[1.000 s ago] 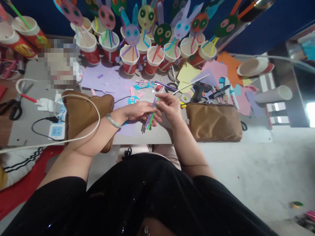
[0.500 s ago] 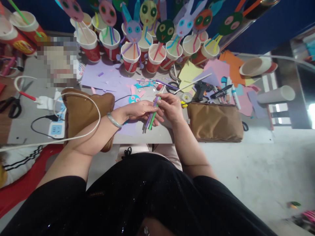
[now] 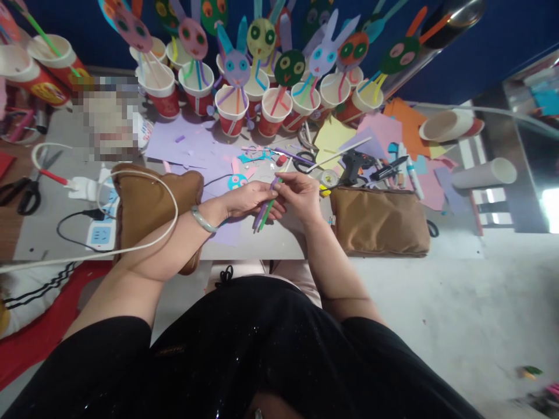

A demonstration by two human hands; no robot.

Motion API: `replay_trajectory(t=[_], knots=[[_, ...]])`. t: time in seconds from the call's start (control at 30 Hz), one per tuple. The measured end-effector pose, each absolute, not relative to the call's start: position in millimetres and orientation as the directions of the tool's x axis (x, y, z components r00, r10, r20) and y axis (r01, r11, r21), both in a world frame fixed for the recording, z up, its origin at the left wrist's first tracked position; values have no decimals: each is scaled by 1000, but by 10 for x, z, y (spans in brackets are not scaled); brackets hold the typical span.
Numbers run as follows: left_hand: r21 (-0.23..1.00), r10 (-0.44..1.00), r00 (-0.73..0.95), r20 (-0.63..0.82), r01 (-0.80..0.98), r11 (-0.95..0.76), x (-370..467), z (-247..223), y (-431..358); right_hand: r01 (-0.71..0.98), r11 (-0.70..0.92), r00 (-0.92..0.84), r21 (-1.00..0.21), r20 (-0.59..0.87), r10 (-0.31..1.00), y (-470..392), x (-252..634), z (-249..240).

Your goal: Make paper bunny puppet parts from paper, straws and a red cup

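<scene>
My left hand (image 3: pixel 252 199) is closed on a small bunch of thin sticks (image 3: pixel 264 214), purple, green and white, which slant down over its fingers. The thumb and forefinger of my right hand (image 3: pixel 301 195) pinch the upper part of the same bunch, close to the left fingertips. Just behind the left hand a blue and pink paper bunny face (image 3: pixel 238 181) lies on purple paper (image 3: pixel 183 139). A red cap (image 3: pixel 282 159) sits behind the hands. Which stick each fingertip presses is too small to tell.
Red paper cups (image 3: pixel 231 110) with paper animal figures stand along the back. Brown cushions (image 3: pixel 382 224) flank my arms. A glue gun (image 3: pixel 354 166), scissors (image 3: pixel 307 163) and coloured paper (image 3: pixel 334 142) lie right of centre. At left are a power strip (image 3: pixel 101 234), a cable and black scissors (image 3: pixel 30 195).
The view has shifted slightly. The fingertips of my right hand have drawn in closer to those of my left hand around the sticks, which both hands still hold.
</scene>
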State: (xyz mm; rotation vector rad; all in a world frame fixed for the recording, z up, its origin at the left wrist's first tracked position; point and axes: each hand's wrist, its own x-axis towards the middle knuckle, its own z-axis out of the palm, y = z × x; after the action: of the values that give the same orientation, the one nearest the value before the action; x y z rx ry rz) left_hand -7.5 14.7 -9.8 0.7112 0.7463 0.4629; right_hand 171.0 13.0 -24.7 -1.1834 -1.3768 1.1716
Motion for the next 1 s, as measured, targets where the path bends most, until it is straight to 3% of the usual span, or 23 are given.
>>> replay_trajectory(t=[0.2, 0.5, 0.8, 1.0], knots=[[725, 619, 640, -456, -136, 676, -69, -12, 126, 246, 208, -99, -947, 189, 977, 125, 1738, -294], [736, 612, 649, -452, -116, 667, -81, -19, 133, 263, 231, -143, -937, 199, 969, 99, 1751, -264], [743, 592, 701, -399, -132, 657, -88, -57, 145, -57, -59, -169, -997, -48, 985, 153, 1700, -277], [743, 608, 695, -384, -158, 650, -25, -120, 109, -194, -159, -228, -968, -113, 967, 147, 1667, -243]])
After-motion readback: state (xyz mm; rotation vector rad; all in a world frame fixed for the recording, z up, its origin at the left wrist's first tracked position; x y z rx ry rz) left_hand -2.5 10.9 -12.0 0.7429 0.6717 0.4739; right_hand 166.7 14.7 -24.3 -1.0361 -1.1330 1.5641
